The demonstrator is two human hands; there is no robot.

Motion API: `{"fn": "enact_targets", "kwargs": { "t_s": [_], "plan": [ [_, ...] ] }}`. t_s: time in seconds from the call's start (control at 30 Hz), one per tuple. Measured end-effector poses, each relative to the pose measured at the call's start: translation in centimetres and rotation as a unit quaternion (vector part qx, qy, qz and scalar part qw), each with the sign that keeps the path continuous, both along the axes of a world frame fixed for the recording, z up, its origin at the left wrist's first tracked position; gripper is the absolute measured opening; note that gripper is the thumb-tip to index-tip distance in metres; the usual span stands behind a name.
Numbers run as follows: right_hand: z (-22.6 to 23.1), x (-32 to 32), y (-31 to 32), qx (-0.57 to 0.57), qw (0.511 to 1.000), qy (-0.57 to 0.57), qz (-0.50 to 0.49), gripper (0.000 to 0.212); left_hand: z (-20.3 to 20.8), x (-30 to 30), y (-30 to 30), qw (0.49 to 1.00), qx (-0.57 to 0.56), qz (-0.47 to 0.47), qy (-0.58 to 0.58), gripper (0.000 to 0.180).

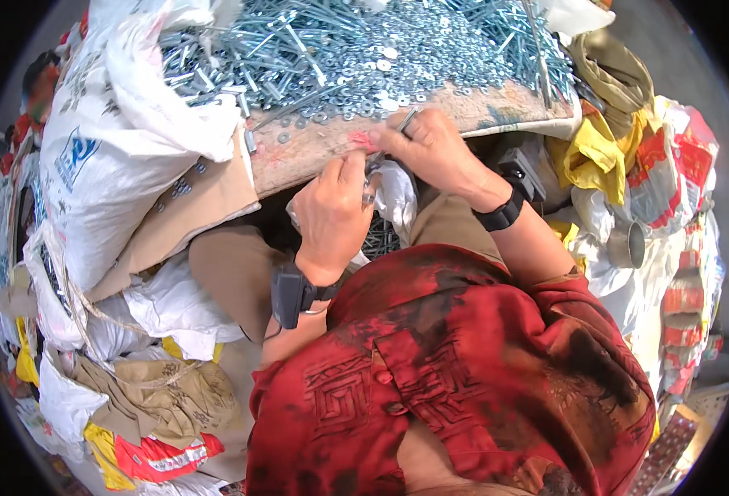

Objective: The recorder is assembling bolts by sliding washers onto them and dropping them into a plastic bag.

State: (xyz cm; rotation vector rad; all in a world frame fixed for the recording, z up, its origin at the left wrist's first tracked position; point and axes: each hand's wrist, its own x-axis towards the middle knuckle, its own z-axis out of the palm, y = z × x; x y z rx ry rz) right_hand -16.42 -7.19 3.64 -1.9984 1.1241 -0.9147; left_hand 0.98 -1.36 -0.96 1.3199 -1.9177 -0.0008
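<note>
My left hand is closed, its thumb and fingers pinched near the front edge of the work surface. A small shiny metal piece shows at its fingers; its exact kind is hard to make out. Close by on the right, my right hand is also closed, its fingertips almost meeting the left ones. From its curled fingers a silver bolt sticks up. Beyond both hands lie a heap of loose washers and long bolts. Below them, between my knees, a white plastic bag hangs over more bolts.
A stained board edge runs in front of the heap. On the left stands a bulging white sack beside a cardboard sheet. Yellow cloth, a metal cup and printed sacks crowd the right.
</note>
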Motion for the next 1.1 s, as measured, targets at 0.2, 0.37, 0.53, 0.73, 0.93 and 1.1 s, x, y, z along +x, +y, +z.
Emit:
{"fn": "enact_targets", "kwargs": {
  "t_s": [0.2, 0.37, 0.53, 0.73, 0.93, 1.1],
  "plan": [
    [-0.1, -2.7, 1.8, 0.010, 0.979, -0.055, 0.194, 0.040, 1.6, 1.8, -0.1, 0.894, 0.236, -0.296, 0.238, 0.017],
    [-2.4, -3.0, 1.5, 0.095, 0.969, -0.018, 0.228, 0.034, 0.1, 2.8, -1.1, 0.833, 0.339, -0.211, 0.382, 0.010],
    [-1.9, -1.4, -2.7, 0.026, 0.995, 0.064, 0.071, 0.016, -1.3, 3.8, -2.4, 0.664, 0.378, -0.131, 0.632, 0.018],
    [-2.3, 2.0, -10.4, -0.284, 0.942, 0.176, -0.038, 0.011, -2.2, 3.5, -2.2, 0.591, 0.402, -0.187, 0.674, 0.015],
    [-2.1, 2.6, -11.3, -0.278, 0.872, 0.403, -0.015, 0.014, -2.4, 4.2, -2.6, 0.581, 0.360, -0.180, 0.707, 0.025],
    [-1.7, 2.8, -11.7, -0.320, 0.850, 0.419, 0.011, 0.014, -3.9, 5.0, -3.2, 0.485, 0.364, -0.252, 0.754, 0.024]
  ]
}}
